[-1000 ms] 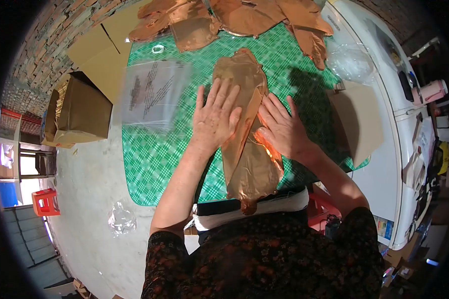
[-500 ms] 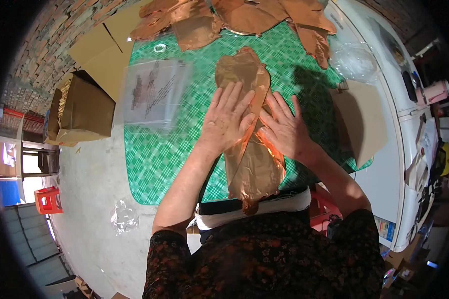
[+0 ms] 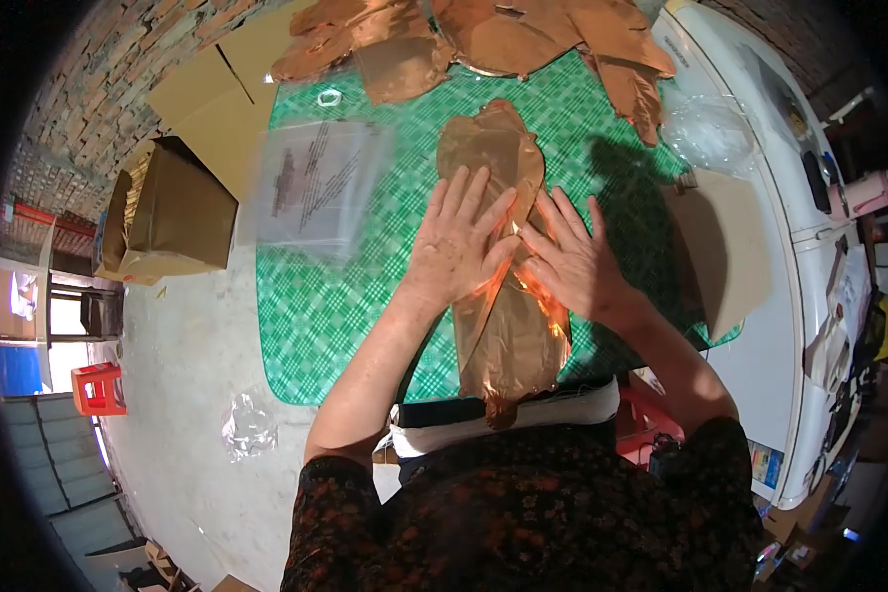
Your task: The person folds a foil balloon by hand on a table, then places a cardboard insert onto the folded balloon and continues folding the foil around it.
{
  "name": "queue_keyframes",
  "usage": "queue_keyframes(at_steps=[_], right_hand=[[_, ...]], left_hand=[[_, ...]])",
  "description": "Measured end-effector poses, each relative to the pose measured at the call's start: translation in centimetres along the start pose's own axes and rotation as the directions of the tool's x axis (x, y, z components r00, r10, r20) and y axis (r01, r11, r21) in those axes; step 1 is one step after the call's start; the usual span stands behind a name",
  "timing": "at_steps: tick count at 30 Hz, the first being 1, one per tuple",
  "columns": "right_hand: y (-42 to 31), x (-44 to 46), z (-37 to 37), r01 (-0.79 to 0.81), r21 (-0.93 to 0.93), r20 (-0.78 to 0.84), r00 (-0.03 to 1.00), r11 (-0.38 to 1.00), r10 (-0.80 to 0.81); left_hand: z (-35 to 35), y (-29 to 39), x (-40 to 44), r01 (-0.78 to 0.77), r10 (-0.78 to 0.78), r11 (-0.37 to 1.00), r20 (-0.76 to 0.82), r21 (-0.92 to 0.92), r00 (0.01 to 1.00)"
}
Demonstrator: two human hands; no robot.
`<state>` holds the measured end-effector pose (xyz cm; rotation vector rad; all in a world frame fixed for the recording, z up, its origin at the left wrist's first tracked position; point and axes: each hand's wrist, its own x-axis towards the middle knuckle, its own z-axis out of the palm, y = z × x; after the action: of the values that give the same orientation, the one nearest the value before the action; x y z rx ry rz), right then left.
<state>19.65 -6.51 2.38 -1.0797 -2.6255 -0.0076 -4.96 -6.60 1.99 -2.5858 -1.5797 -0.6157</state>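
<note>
A flat, copper-coloured foil balloon (image 3: 511, 345) lies lengthwise on a green plaid tablecloth (image 3: 335, 335), its sides folded inward over the middle. My left hand (image 3: 456, 247) rests palm down on its left part, fingers stretched out and pointing away from me. On the right fold, my right hand (image 3: 574, 255) lies flat with its fingers spread. The thumb of my left hand and the fingertips of my right come close together at the central crease. Beneath both palms the foil is hidden. The balloon's narrow tail hangs over the near table edge.
More copper foil balloons (image 3: 508, 39) are heaped at the far edge. A clear plastic packet (image 3: 316, 187) lies left, near a small white ring (image 3: 329, 98). Cardboard (image 3: 725, 247) and crumpled clear plastic (image 3: 710, 133) are at right. An open carton (image 3: 183, 212) stands left of the table.
The whole view has shifted slightly to the right. Both hands stay flat on the foil balloon, with barely any movement over it.
</note>
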Motion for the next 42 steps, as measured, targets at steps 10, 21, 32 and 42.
queue_keyframes(at_steps=[10, 21, 32, 42], right_hand=[[1.0, 3.3, -2.3, -0.007, 0.111, -0.252, 0.967, 0.994, 0.035], [4.3, 9.4, 3.2, 0.185, 0.013, 0.014, 0.983, 0.983, -0.185], [5.6, 8.0, 0.6, 0.155, -0.323, -0.154, 0.965, 0.934, -0.213], [-2.9, -5.7, -2.9, 0.172, 0.017, 0.217, 0.961, 0.985, -0.172]], left_hand=[[-0.3, 0.2, 0.0, 0.009, -0.01, 1.0, 0.022, 0.016, 1.0], [-0.2, 0.0, 0.1, 0.015, -0.017, 0.999, 0.071, 0.036, 0.997], [0.2, 0.0, 0.1, 0.011, -0.014, 0.998, 0.044, 0.058, 0.999], [0.6, -0.2, 0.0, -0.002, 0.0, 0.996, 0.013, 0.091, 1.0]])
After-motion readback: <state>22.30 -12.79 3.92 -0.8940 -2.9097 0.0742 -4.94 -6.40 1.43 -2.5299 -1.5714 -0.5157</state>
